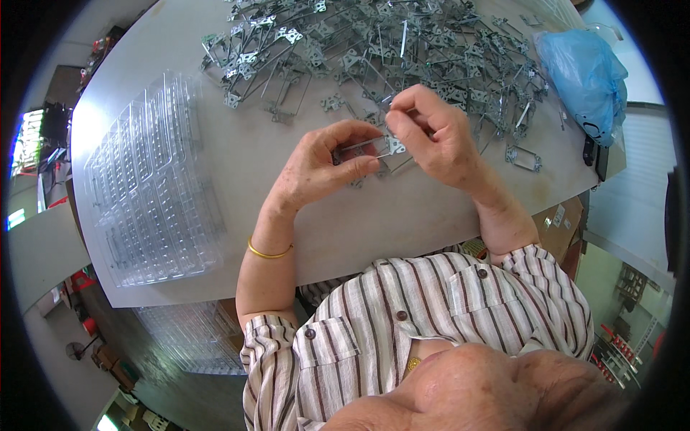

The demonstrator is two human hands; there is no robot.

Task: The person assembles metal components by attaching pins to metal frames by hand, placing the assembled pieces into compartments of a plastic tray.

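The small metal part (374,147) was mostly covered by the fingers of the left hand (323,161) and right hand (431,133), so its shape could not be told. The far pile of metal parts (374,43) ran off the top edge. The blue bag (582,72) hid its contents.

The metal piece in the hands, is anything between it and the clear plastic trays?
Nothing visible. The metal piece is pinched by the left hand and right hand. Only bare table lies between it and the clear trays to the left.
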